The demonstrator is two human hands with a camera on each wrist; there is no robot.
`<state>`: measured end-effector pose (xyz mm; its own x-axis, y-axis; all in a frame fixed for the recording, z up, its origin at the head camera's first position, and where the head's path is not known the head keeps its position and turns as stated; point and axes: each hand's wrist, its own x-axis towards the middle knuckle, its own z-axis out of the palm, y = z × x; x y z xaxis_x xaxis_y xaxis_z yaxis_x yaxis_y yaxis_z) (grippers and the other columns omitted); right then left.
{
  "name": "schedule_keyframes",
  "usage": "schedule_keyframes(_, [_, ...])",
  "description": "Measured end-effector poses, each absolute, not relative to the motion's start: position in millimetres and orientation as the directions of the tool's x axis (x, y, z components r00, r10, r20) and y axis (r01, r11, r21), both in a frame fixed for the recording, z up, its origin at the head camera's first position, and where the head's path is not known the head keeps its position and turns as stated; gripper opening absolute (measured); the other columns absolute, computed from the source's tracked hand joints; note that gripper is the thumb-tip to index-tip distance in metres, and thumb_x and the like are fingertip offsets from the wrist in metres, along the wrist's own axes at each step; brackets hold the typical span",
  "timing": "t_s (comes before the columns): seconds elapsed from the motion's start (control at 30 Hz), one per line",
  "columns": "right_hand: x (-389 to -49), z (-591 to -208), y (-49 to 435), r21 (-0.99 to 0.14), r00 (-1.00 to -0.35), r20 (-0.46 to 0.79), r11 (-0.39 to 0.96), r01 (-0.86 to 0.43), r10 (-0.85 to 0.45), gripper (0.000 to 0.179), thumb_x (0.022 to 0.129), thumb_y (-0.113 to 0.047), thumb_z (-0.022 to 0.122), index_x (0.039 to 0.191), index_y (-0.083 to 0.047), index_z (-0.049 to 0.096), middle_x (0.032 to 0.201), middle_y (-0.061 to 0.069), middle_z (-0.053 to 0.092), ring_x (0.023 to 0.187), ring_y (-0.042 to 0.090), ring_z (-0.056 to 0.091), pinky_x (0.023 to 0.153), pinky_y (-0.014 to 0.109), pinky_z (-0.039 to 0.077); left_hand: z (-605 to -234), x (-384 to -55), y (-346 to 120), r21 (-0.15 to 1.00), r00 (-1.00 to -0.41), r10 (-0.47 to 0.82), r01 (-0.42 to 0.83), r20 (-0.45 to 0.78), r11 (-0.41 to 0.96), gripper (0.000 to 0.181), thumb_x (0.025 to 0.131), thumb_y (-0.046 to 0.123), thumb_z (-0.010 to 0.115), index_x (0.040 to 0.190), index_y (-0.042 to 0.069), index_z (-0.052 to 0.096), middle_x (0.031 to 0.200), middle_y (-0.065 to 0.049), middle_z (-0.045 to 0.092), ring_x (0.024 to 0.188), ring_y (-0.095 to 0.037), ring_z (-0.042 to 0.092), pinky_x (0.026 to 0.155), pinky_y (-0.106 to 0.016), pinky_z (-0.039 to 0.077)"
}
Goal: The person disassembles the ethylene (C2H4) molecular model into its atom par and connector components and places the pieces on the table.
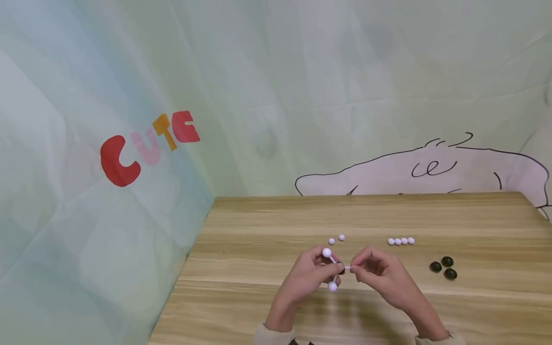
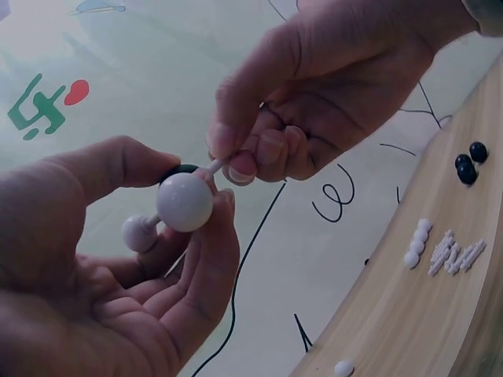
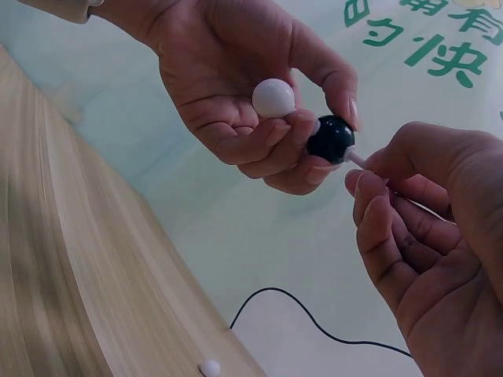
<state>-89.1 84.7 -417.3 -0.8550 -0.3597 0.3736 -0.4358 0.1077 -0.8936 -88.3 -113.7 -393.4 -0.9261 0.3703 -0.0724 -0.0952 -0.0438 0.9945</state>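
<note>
My left hand (image 1: 305,274) pinches a black ball (image 3: 331,140) of a ball-and-stick molecular model between thumb and fingers. Short white sticks join this black ball to two white balls, one (image 1: 327,252) on the far side and one (image 1: 332,286) on the near side. From the right, my right hand (image 1: 381,273) pinches a thin white stick (image 3: 357,159) between thumb and index finger. The stick's other end meets the black ball. Both hands are raised above the wooden table (image 1: 241,268).
Two loose white balls (image 1: 331,241) lie beyond the left hand. A row of several white balls (image 1: 401,241) is farther right, with a pile of white sticks (image 2: 456,253) beside it in the left wrist view. Three black balls (image 1: 447,261) sit at the right. A printed curtain (image 1: 267,96) hangs behind.
</note>
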Motion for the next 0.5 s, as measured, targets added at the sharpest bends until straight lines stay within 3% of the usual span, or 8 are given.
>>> schedule_keyframes(0.23, [-90.7,-416.9,83.2,-0.895,-0.852,0.364,0.112,-0.432,-0.375,0.011,0.089,-0.002,0.064,0.093,-0.012,0.062,0.085,-0.006,0.063,0.07,0.008,0.062,0.059,0.027,0.051,-393.2,-88.3,-116.7,0.988,-0.928,0.357,-0.141,-0.109,-0.067,0.013,0.086,0.004,0.065,0.092,-0.003,0.057,0.076,-0.003,0.063,0.06,-0.01,0.059,0.059,-0.023,0.05])
schedule_keyframes(0.5, [-89.7,-419.2,84.8,-0.892,-0.847,0.362,0.118,-0.436,-0.391,0.01,0.089,-0.004,0.065,0.092,-0.012,0.062,0.084,0.001,0.064,0.069,0.008,0.062,0.058,0.027,0.05,-394.1,-88.4,-116.4,0.985,-0.921,0.367,-0.161,-0.13,-0.056,0.012,0.085,0.003,0.065,0.091,-0.004,0.057,0.075,-0.004,0.063,0.06,-0.011,0.06,0.058,-0.023,0.05])
